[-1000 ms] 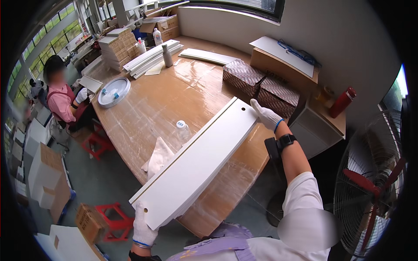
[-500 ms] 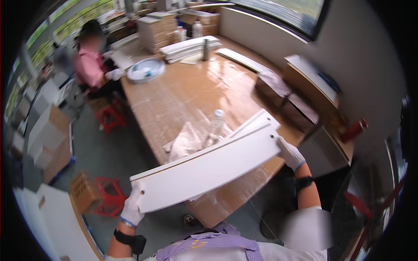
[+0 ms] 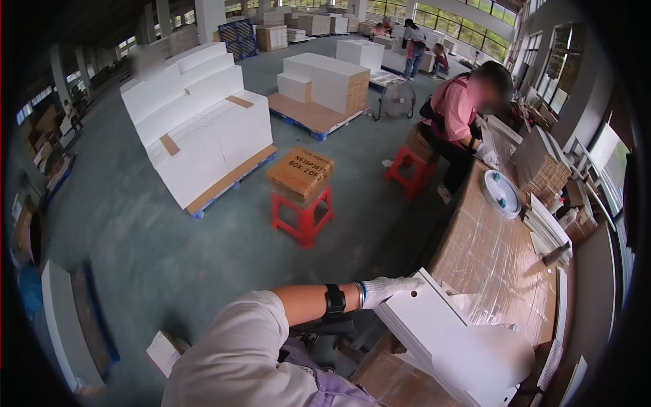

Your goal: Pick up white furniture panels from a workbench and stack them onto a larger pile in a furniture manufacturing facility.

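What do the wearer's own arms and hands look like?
Left hand: white glove, blue cuff trim. Left arm: silvery bracelet, black wrist strap, short white sleeve. Right hand and arm can't be made out.

The top board (image 3: 426, 313) is white, the stools (image 3: 306, 229) red, the floor (image 3: 224, 261) grey-green.

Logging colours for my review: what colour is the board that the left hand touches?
The board is white, seen best in the head view.
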### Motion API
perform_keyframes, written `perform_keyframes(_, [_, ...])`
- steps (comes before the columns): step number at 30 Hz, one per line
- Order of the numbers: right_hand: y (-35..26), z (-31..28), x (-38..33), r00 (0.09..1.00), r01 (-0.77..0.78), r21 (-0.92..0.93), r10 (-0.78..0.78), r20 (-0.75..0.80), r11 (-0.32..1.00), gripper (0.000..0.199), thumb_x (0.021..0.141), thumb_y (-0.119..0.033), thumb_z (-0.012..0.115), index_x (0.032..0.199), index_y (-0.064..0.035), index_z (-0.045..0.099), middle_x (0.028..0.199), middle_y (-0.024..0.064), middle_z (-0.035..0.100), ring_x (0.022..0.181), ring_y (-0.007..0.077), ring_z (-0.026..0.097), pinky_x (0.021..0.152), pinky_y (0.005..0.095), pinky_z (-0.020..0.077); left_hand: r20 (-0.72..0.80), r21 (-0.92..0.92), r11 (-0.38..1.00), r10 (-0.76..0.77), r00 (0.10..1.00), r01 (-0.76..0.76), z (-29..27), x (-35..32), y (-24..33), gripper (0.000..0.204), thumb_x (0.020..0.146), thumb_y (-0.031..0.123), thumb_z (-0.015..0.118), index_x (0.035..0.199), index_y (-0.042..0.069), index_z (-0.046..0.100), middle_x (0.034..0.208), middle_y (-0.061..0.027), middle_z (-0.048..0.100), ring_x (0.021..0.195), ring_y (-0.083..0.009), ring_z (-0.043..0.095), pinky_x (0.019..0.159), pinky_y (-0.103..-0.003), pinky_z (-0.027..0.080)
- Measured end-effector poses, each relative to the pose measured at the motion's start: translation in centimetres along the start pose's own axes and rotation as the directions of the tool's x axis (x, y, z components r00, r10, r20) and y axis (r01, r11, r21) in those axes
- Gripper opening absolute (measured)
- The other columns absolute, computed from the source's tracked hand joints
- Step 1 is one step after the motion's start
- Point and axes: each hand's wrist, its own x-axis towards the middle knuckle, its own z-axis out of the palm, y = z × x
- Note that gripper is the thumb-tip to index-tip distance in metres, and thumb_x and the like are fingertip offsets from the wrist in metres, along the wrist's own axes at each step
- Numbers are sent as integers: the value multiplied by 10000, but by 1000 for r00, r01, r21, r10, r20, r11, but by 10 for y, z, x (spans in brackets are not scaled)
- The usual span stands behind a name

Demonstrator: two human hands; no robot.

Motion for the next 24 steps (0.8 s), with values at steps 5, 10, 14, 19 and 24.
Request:
perform_keyframes(5, [10,1,-7,995,86,139,-77,-70,987,781,923,-638,482,1547,-209,288,1560,120,319,1407,355,323,1069,608,363,-58,26,1000,-12,998,14,5,-21,-11,779,846,651,656,1371,85,554,1301,-60,607,1174,-153,578,1004,-301,452])
perform_keyframes(10, [33,41,-36,973,130,-228,-169,-159,965,739,950,-590,475,1541,-183,300,1551,120,334,1399,350,336,1062,590,374,-171,214,977,17,985,20,-25,-93,-33,703,924,587,593,1428,103,514,1318,-35,605,1189,-123,569,1016,-286,439])
perform_keyframes(14, [63,80,-55,981,92,-331,-143,-133,939,705,971,-551,469,1536,-162,310,1543,120,347,1392,346,347,1058,575,383,-265,-92,993,-102,959,80,-66,-172,-41,602,970,489,582,1416,89,526,1382,-19,566,1242,-99,530,1044,-275,421])
perform_keyframes(19, [124,145,-67,997,47,-401,-70,-45,915,662,997,-503,462,1530,-136,322,1534,120,362,1384,340,359,1051,557,393,-372,-137,987,30,928,-87,-151,-271,-69,724,926,560,610,1450,76,482,1460,-63,495,1355,-143,427,1134,-308,325])
perform_keyframes(24, [224,267,-65,997,-31,-419,59,54,907,635,1005,-446,491,1520,-107,338,1519,118,390,1365,336,390,1052,528,402,-509,-277,924,92,856,-264,-263,-381,-94,516,1012,334,563,1430,52,455,1372,-24,538,1228,-97,518,1050,-285,422])
